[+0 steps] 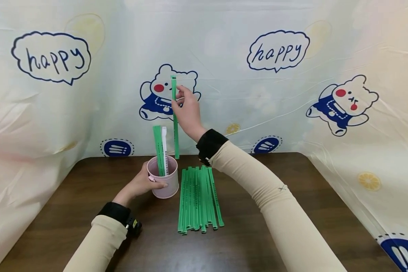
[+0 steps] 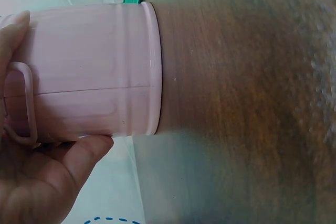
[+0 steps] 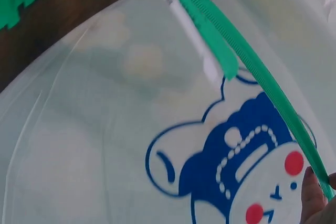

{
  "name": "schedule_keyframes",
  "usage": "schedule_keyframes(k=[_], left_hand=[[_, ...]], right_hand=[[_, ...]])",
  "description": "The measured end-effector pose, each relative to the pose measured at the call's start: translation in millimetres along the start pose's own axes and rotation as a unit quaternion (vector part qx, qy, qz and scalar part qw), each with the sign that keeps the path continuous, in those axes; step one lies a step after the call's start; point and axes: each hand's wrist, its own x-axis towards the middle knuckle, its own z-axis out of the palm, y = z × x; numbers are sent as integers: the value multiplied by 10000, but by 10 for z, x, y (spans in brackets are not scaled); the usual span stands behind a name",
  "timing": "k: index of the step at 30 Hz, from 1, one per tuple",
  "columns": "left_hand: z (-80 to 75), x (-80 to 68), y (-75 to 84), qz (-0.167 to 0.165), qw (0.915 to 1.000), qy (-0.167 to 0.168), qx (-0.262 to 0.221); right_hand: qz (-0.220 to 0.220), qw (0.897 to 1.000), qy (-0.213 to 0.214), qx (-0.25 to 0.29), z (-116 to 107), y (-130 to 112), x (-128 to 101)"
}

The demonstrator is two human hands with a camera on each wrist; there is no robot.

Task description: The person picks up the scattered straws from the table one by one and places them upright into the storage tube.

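Left hand (image 1: 141, 184) wraps the pink cup (image 1: 164, 177) on the brown table (image 1: 292, 177), two strips already standing inside. Just right and above, the right hand (image 1: 187, 109) pinches a green strip (image 1: 175, 117) near its top, upright, lower end hanging beside the cup's rim.
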Motion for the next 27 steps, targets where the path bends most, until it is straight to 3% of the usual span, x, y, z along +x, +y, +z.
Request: schedule_keyframes(k=[4,12,19,27], left_hand=[[5,22,17,35,9999,-47,-89],[12,37,5,-232,9997,-91,-33],[3,28,11,-282,9996,-38,-43],[-18,17,4,-225,9997,-26,-34]], right_hand=[[40,9998,11,191,108,36,-60],[247,9994,22,243,324,270,-233],[665,9970,-184,341,510,517,-439],[741,9952,-510,377,642,741,-646]])
